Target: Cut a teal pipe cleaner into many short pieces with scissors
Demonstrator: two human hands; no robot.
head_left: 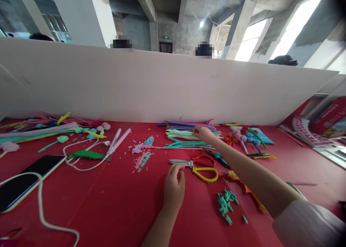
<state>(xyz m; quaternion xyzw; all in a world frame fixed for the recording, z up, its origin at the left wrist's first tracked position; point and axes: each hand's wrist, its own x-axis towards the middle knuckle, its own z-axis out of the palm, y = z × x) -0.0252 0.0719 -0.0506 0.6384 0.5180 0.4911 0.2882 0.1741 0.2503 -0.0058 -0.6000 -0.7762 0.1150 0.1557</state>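
Observation:
My right hand (204, 134) reaches to the back of the table, its fingers pinched down on a pale green pipe cleaner (178, 132) in a bundle; the fingertips are partly hidden. Teal pipe cleaners (186, 144) lie just in front, and blue and purple pipe cleaners (189, 125) behind. My left hand (174, 187) rests on the red table (113, 200) with its fingers curled in, and nothing shows in them. Right by its fingertips are scissors (192, 164) with one red and one yellow handle. Short green fuzzy pieces (226, 202) lie in a pile at the right.
Pink and blue fluff clippings (142, 149) are scattered left of the scissors. Farther left are a pink hair straightener (119, 142), a white cable (40, 203) and a phone (29, 178). Pliers (218, 157) lie under my right forearm. A white partition (151, 86) borders the back.

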